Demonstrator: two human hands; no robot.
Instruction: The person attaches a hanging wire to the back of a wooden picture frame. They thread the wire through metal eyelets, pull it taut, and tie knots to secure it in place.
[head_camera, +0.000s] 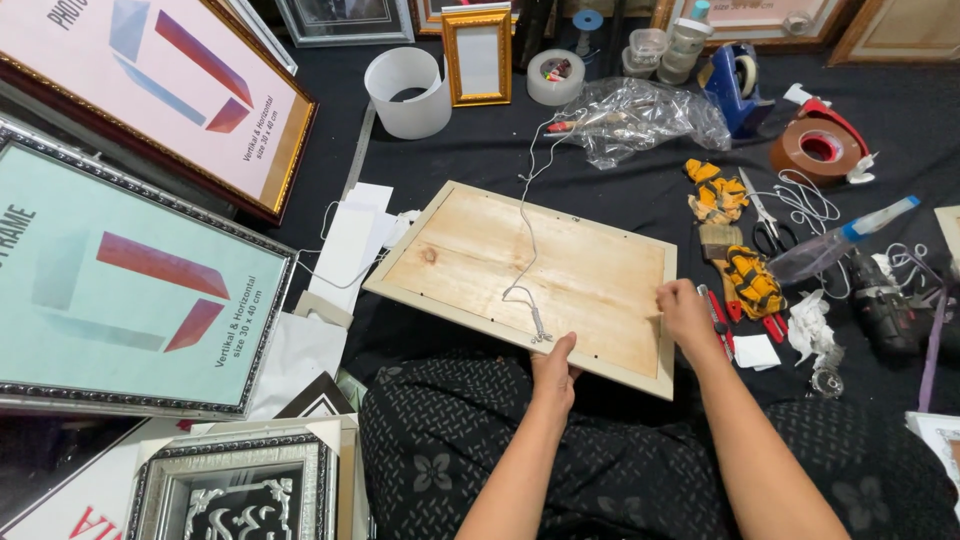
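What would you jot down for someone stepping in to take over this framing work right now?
Left hand rests on the near edge of the face-down picture frame, by the cord's near end. Right hand grips the frame's right edge. Wooden backing is in place; cord lies loose across it, its far end trailing off towards the plastic bag. Pliers and scissors lie right. The cord's far end appears unfastened.
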